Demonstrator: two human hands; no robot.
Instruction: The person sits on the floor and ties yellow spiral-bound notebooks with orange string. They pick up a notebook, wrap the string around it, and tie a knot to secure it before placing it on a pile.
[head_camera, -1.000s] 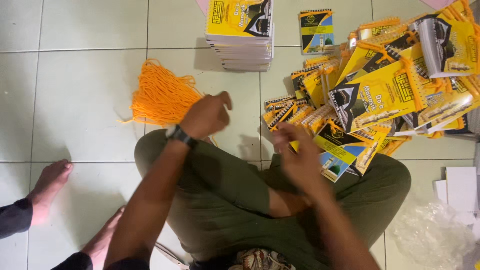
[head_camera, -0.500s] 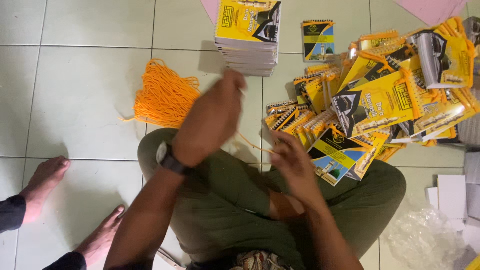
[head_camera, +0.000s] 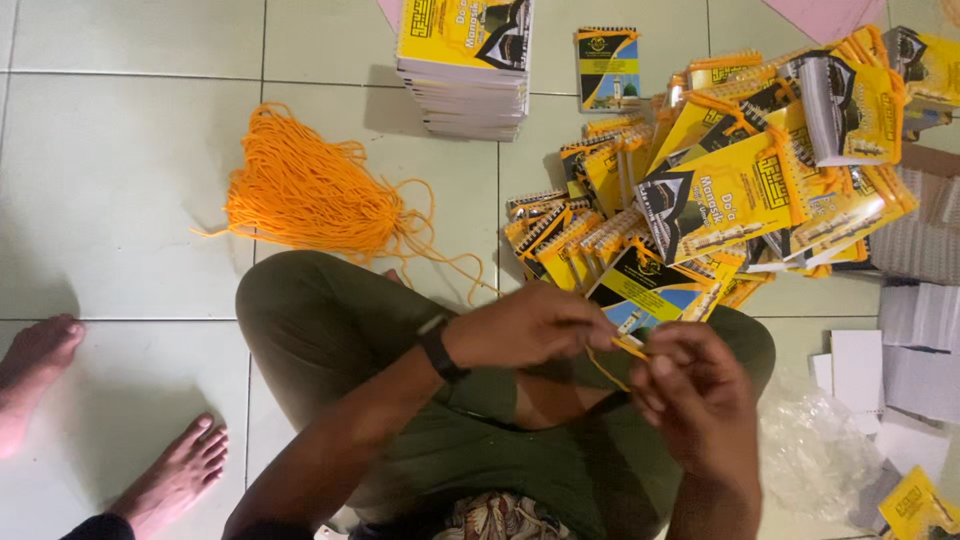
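- Left hand and right hand meet low centre-right, above the person's crossed legs in olive trousers.
- Both pinch one orange cord between them; fingers narrow, closed on it. A loop of the same cord hangs just below the hands.
- Cord looks thin, light, limp; likely slips and frays, so best pinched near its end with fingertips, not mid-length.
- Small booklet lies just past the hands, touching the knee; can't tell if the cord is threaded into it.
- Black wristband on the left wrist.
- Bundle of orange cords on the tile floor, far left of the hands, loose strands trailing toward the knee; could snag.
- Heap of yellow spiral-bound booklets far right, many already with orange loops, tumbled and overlapping, crowding the right side.
- Neat stack of booklets far centre; single booklet just right of it.
- White card pieces and crumpled clear plastic near right.
- Another person's bare feet near left, well apart from the hands.
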